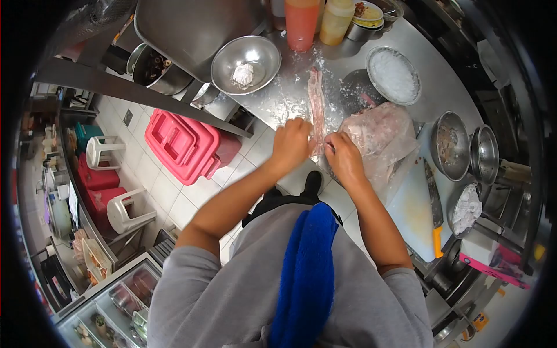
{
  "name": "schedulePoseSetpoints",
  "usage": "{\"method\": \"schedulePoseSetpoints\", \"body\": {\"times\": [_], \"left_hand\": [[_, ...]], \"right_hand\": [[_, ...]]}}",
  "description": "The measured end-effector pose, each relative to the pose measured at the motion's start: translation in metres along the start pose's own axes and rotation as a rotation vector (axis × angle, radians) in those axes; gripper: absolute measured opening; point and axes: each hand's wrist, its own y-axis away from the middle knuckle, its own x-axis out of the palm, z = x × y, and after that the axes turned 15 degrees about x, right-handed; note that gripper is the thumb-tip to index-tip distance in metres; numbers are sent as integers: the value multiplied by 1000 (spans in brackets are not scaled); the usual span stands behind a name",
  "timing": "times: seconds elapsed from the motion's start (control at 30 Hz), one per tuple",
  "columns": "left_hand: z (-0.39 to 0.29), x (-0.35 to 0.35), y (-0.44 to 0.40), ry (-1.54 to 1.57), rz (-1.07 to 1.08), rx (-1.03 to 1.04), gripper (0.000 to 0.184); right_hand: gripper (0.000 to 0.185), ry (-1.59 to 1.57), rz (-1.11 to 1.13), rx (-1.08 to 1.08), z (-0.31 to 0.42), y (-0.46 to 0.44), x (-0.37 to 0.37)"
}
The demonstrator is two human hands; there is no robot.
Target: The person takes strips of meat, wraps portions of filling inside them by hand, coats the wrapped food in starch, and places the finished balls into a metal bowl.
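A long, thin strip of pale pink meat (316, 104) lies lengthwise on the floured steel table, its near end between my hands. My left hand (292, 144) is closed, fingers curled at the strip's left edge; its fingertips are partly hidden. On the other side my right hand (346, 159) pinches thumb and fingers together at the strip's near end. Right beside that hand, a clear plastic bag (383, 136) holds a heap of pale meat. White flour is scattered around the strip.
Beyond the strip stand a steel bowl with flour (223, 72), squeeze bottles (301, 26) and a bowl of white powder (394, 75). At right, a yellow-handled knife (435, 214) lies on a cutting board (409, 214) near steel bowls (449, 145). A red lidded tub (185, 145) sits on the floor.
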Motion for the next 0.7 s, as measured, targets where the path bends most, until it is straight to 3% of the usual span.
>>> {"method": "schedulePoseSetpoints", "body": {"times": [0.47, 0.57, 0.63, 0.7], "left_hand": [[-48, 19, 32, -7, -38, -37, 19], [-58, 11, 38, 113, 20, -25, 18], [-70, -6, 41, 450, 141, -244, 15], [-65, -22, 45, 452, 151, -266, 14]], "right_hand": [[8, 154, 114, -37, -1, -12, 5], [9, 185, 153, -20, -3, -7, -6], [9, 210, 195, 3, -2, -2, -14], [10, 75, 47, -74, -1, 2, -17]]}}
